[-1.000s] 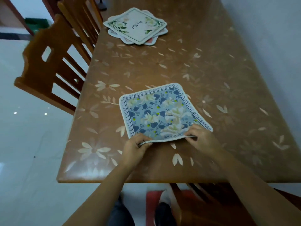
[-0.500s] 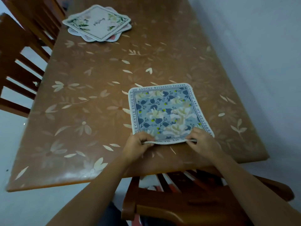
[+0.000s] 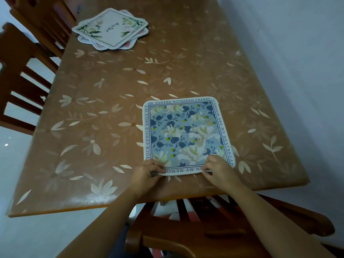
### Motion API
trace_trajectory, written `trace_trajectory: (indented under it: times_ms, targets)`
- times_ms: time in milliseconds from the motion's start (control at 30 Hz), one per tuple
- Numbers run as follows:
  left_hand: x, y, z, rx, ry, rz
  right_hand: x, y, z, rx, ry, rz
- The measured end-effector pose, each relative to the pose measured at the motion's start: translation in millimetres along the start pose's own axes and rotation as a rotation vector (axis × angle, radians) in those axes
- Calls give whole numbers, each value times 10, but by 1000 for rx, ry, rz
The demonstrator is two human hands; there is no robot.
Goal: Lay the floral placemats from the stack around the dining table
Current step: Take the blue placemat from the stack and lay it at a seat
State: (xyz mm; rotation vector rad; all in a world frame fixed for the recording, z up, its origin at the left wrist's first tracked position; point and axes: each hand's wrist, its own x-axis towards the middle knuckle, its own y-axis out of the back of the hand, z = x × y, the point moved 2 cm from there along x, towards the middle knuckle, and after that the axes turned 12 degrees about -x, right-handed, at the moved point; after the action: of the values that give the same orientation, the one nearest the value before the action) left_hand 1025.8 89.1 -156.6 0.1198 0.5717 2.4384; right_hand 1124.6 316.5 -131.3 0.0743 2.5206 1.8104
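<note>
A blue floral placemat (image 3: 186,135) with a lettered white border lies flat near the front edge of the brown dining table (image 3: 111,112). My left hand (image 3: 146,176) pinches its near left corner. My right hand (image 3: 218,171) pinches its near right corner. That near edge is lifted slightly off the table. A stack of placemats (image 3: 111,28), white with green leaves on top, sits at the far left of the table.
A wooden chair (image 3: 214,231) stands right below my arms at the table's front edge. Two more wooden chairs (image 3: 24,79) line the left side. A pale wall (image 3: 297,62) runs along the table's right side.
The blue placemat has been slid to the right along the front edge and squared up. Both hands stayed on its near corners. My view has shifted right.
</note>
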Motion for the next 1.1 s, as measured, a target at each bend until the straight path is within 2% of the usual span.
trace_trajectory:
  times_ms: [233, 400, 867, 1100]
  targets:
    - [-75, 20, 4, 163, -164, -6, -21, -32, -22, -40, 39, -78]
    - [-130, -18, 12, 282, -193, -25, -79, -53, 92, -13, -76, -129]
    - [-143, -44, -41, 264, -96, -49, -75, -44, 129, -50, -164, -171]
    - [-138, -34, -82, 274, -119, -53, -95, -37, 88, -17, -205, -173]
